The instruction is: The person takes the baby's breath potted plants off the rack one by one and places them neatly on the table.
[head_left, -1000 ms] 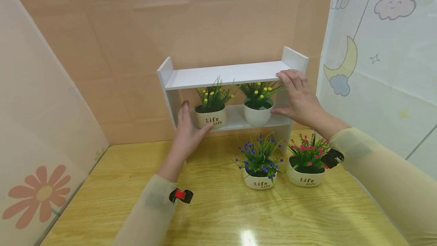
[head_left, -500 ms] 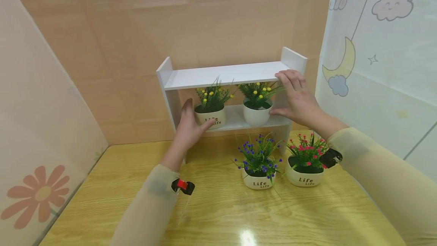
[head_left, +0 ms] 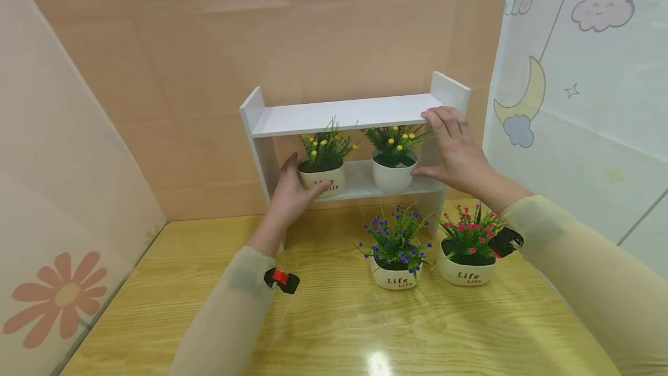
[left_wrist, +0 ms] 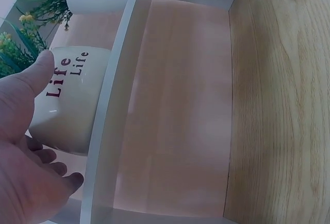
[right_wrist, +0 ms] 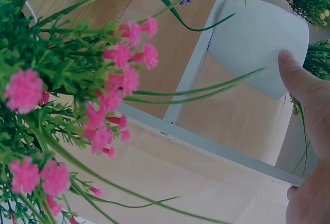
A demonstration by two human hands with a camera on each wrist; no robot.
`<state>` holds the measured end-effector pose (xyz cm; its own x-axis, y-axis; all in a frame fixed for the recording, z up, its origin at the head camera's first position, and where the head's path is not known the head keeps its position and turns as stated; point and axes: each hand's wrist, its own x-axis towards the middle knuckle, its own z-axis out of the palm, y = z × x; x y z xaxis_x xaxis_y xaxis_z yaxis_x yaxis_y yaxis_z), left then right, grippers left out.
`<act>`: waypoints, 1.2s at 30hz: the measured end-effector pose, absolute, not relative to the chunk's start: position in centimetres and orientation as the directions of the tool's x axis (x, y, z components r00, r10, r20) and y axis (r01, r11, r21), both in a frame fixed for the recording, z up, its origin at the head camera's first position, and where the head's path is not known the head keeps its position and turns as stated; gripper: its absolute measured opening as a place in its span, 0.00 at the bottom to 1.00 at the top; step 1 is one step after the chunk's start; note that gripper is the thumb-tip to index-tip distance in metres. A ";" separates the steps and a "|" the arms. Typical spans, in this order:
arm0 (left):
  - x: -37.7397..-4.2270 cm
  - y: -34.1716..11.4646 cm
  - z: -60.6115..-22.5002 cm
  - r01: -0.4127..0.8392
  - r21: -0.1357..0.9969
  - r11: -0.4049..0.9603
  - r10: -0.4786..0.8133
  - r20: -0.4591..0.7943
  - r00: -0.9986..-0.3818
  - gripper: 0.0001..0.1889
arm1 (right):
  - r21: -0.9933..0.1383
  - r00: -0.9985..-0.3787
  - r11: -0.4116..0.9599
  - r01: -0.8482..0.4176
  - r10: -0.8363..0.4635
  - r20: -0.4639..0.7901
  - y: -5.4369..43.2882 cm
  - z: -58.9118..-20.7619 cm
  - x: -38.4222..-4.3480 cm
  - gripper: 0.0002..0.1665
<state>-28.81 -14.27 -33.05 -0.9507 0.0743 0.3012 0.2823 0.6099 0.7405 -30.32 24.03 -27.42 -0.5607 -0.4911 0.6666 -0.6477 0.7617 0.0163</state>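
My left hand [head_left: 292,193] holds a cream "Life" flower pot [left_wrist: 77,105] with yellow-flowered greenery, thumb across its front and fingers along its left side. This pot stands on the lower board of a white two-tier shelf [head_left: 344,114]. To its right on the same board stands a plain white pot [head_left: 394,179], also with yellow flowers. My right hand [head_left: 459,152] is spread at the shelf's right side, its fingertips at the top board's front edge. Its thumb [right_wrist: 299,79] reaches the white pot's side. The right hand's other fingers are mostly outside the right wrist view.
On the wooden table [head_left: 323,318], in front of the shelf's right half, stand a "Life" pot with purple flowers [head_left: 396,277] and one with pink flowers [head_left: 467,274]. The pink blooms [right_wrist: 113,79] are close to the right wrist camera. Printed cloth walls [head_left: 584,132] stand around the table.
My left hand has shifted slightly right against the yellow-flowered "Life" pot, its thumb moving up over the lettering. My right hand and the pots have hardly moved.
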 end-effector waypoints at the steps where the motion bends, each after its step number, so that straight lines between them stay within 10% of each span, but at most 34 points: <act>1: -28.9 -14.3 -33.1 0.283 0.743 0.607 0.077 0.300 -0.951 0.60 | 0.017 -0.559 0.762 -0.647 -0.490 0.668 24.0 -27.4 -30.3 0.79; 36: -29.6 -14.1 -33.2 0.256 0.781 0.570 0.055 0.275 -0.960 0.57 | 0.056 -0.534 0.766 -0.640 -0.496 0.684 24.0 -27.6 -30.5 0.80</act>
